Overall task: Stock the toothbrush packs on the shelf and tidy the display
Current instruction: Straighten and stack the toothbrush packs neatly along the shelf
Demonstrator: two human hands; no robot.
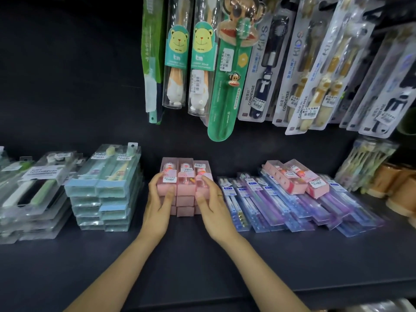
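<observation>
Pink toothbrush packs [185, 185] stacked, long axes pointing away from the person. Left hand [157, 199] and right hand [210, 201] clasp opposite sides. Two stray pink packs [297, 176] lie right, nearer the right hand.

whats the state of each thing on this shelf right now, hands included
left hand: gripping the left side of the pink stack
right hand: gripping the right side of the pink stack
pink stack: squared, three packs across
two stray pink packs: lying askew on the purple-blue packs
purple-blue packs: fanned out, untidy
teal stack: piled, slightly uneven
hanging packs: hung on pegs, tilted
</observation>
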